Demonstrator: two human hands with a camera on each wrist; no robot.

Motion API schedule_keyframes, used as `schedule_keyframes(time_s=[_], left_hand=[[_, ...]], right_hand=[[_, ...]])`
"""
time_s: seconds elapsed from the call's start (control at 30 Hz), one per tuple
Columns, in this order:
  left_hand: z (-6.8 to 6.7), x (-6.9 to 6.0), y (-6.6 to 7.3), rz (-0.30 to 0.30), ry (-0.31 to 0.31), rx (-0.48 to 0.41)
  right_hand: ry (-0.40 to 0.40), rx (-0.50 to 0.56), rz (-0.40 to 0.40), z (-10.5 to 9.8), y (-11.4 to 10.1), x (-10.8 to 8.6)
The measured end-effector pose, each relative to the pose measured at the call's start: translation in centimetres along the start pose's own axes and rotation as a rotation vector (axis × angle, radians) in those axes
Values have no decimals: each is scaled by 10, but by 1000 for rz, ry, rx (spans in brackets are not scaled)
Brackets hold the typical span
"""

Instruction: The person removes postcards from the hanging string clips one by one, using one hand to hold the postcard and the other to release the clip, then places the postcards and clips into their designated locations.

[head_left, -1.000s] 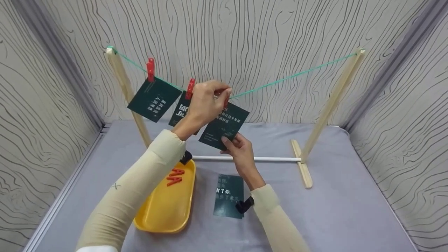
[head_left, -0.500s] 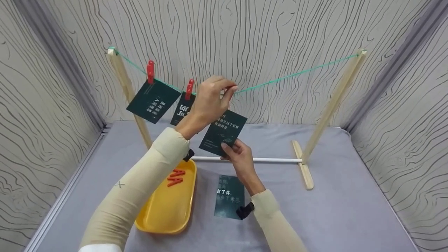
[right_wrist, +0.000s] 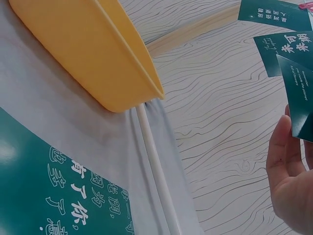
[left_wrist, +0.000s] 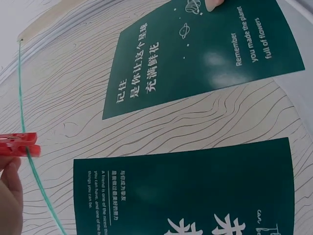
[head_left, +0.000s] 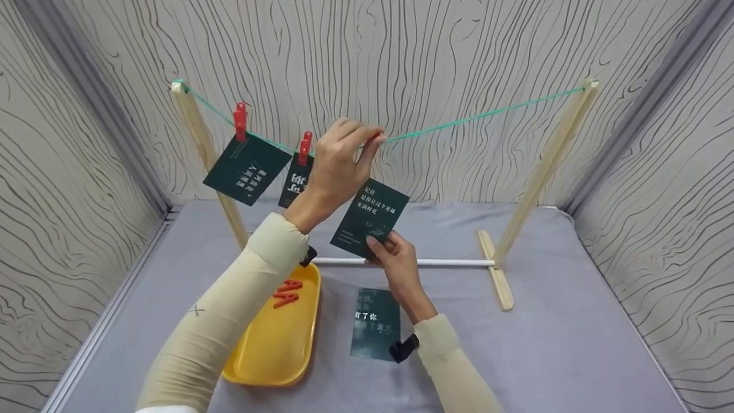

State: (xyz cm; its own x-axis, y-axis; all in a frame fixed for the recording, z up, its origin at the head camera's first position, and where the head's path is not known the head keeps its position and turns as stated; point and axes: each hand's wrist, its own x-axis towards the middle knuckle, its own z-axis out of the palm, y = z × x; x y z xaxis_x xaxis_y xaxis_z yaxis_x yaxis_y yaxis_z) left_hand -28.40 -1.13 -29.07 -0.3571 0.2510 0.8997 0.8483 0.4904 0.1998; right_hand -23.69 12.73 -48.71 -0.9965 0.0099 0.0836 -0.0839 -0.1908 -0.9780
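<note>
My left hand (head_left: 341,163) pinches a red clothespin (left_wrist: 19,144) at the green string (head_left: 487,117); in the left wrist view the clothespin's tip is at the string. My right hand (head_left: 397,261) holds a dark green card (head_left: 371,218) by its lower corner, thumb on the printed face. That card is tilted below my left hand, apart from the clothespin. To the left, a hanging card (head_left: 246,169) is clipped by one red clothespin (head_left: 240,121). A second hanging card (left_wrist: 195,191), partly behind my left hand in the head view, is under another red clothespin (head_left: 305,148).
A yellow tray (head_left: 275,355) with red clothespins (head_left: 287,292) stands at the front left, partly behind my left arm. Another green card (head_left: 374,327) lies on the grey cloth. Wooden posts (head_left: 545,172) carry the string, with a white rod (head_left: 453,262) low between them.
The card in my right hand has come down away from the clothespin and string. My left hand has risen slightly, still pinching the clothespin.
</note>
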Motion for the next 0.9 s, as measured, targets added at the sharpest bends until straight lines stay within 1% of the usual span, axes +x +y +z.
schedule_keyframes(time_s=[0.1,0.2,0.33,0.5,0.63,0.77,0.9], left_hand=[[0,0,-2,41,69,-7],[-1,0,-3,79,125,-11],[-4,0,-2,117,164,-14],[-7,-2,-1,127,161,-14],[-11,-7,0,133,145,-16],[-14,-14,1,136,110,-11],[-15,-20,1,146,68,12]], right_hand=[[-2,15,-2,-1,2,0],[-1,21,-3,-2,4,-1],[0,2,2,-2,6,-1],[14,11,12,-2,6,-4],[21,16,21,-2,6,-6],[28,7,34,-4,6,-8],[38,-17,42,-6,6,-9]])
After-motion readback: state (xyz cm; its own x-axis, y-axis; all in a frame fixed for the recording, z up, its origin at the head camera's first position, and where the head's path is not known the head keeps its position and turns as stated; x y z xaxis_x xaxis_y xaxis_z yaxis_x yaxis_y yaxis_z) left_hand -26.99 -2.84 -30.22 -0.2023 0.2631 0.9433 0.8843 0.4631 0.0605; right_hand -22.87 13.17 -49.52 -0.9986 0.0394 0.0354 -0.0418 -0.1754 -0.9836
